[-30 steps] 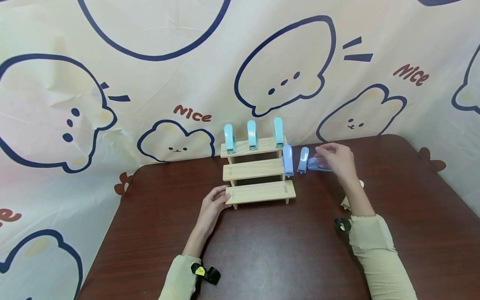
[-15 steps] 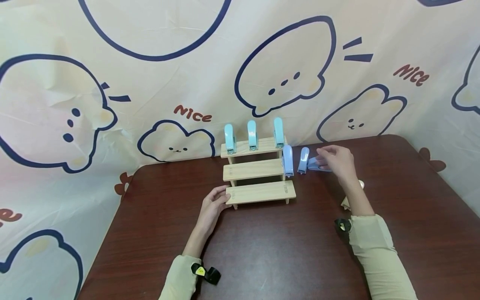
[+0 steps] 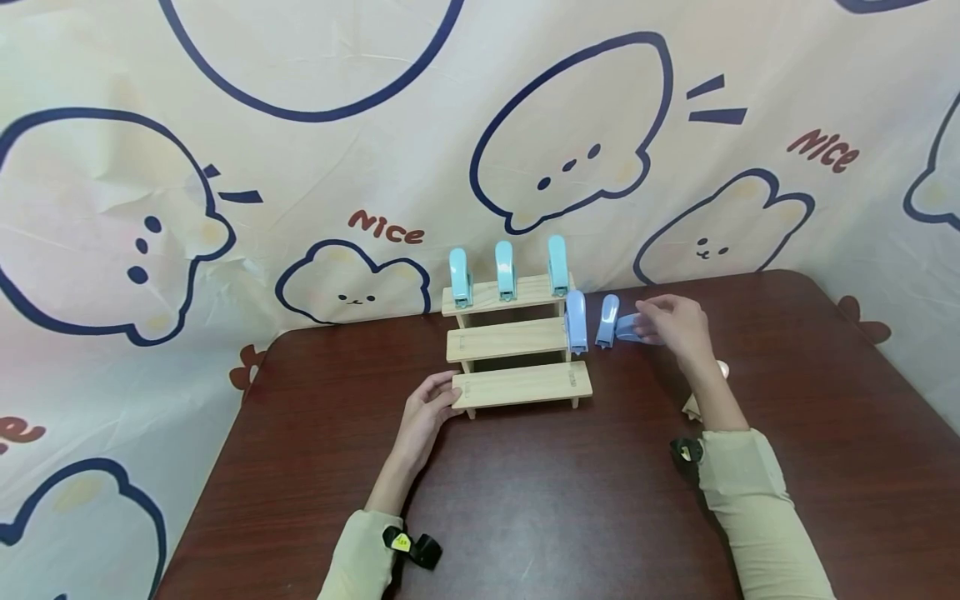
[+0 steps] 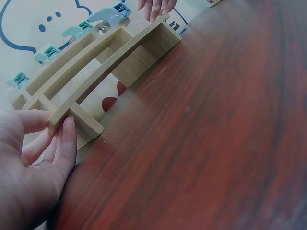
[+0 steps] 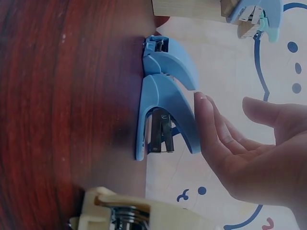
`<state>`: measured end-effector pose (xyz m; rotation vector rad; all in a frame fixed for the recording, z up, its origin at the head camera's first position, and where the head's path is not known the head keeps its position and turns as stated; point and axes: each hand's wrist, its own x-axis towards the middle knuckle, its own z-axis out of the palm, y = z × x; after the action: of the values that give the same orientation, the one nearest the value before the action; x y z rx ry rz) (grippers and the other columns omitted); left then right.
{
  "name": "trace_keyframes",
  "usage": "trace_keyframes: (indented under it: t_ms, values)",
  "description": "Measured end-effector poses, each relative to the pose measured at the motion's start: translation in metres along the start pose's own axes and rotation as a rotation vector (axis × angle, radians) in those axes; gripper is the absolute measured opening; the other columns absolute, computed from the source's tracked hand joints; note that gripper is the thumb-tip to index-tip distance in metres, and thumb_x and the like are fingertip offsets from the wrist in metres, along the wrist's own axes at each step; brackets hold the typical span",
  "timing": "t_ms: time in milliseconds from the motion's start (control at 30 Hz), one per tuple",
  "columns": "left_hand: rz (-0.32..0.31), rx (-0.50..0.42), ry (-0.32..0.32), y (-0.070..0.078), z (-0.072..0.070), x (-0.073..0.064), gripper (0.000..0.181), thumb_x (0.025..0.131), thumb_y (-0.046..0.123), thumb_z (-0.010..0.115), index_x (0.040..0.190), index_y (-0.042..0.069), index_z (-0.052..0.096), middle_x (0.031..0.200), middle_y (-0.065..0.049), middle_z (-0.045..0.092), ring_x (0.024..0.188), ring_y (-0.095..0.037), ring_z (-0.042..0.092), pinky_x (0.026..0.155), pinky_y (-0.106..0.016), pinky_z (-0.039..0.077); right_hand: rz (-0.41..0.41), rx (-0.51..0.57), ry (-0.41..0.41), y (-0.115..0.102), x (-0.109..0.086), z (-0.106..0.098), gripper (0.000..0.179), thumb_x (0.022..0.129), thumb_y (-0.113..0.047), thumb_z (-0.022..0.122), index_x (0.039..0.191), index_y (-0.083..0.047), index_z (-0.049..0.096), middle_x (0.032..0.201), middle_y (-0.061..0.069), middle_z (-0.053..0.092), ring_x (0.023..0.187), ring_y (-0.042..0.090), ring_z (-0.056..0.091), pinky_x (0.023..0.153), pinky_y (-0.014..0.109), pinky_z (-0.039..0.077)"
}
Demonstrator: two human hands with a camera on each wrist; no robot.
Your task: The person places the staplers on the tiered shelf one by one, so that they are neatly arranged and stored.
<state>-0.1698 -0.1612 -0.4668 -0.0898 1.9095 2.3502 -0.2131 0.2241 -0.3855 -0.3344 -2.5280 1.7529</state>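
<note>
My left hand (image 3: 422, 417) grips the left end of the bottom step of a three-step wooden rack (image 3: 517, 385), thumb on top and fingers beneath. Three teal staplers (image 3: 505, 271) stand in a row on the top step. A blue stapler (image 3: 576, 321) sits at the right end of the middle step. To the right of the rack, a second blue stapler (image 3: 607, 321) and a third blue stapler (image 5: 168, 115) rest on the table. My right hand (image 3: 675, 325) is over the third one, its fingers extended right at the handle and its thumb apart.
A cream stapler (image 5: 139, 211) lies on the table close to the right forearm, partly hidden by it in the head view. The dark wooden table (image 3: 570, 492) meets a cloth backdrop (image 3: 360, 158) with cartoon prints, just behind the rack.
My right hand has come down slightly towards the third blue stapler and covers more of it. The left hand, the rack and the other staplers stay where they were.
</note>
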Motion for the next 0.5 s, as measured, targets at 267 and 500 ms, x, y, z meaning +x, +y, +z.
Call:
trace_keyframes:
  t_ms: [267,500]
  values:
    - [0.004,-0.006,-0.003,0.0001,0.0005,-0.0007,0.038,0.099,-0.002,0.061,0.136,-0.01,0.055,0.106,-0.007,0.065,0.087,-0.014,0.064,0.076,-0.025,0.055,0.016,0.011,-0.018,0.0044,0.0026,-0.0002,0.049,0.107,-0.027,0.059,0.137,0.011,0.055,0.113,0.027,0.071,0.075,0.007,0.072,0.074,0.023,0.061]
    - [0.003,-0.001,-0.004,0.0002,0.0001,-0.0005,0.039,0.099,-0.001,0.061,0.136,-0.009,0.056,0.107,-0.008,0.065,0.088,-0.014,0.064,0.077,-0.025,0.055,0.038,0.008,-0.034,0.0078,0.0038,-0.0003,0.055,0.107,-0.026,0.058,0.146,0.01,0.046,0.112,0.026,0.072,0.074,0.008,0.072,0.071,0.022,0.06]
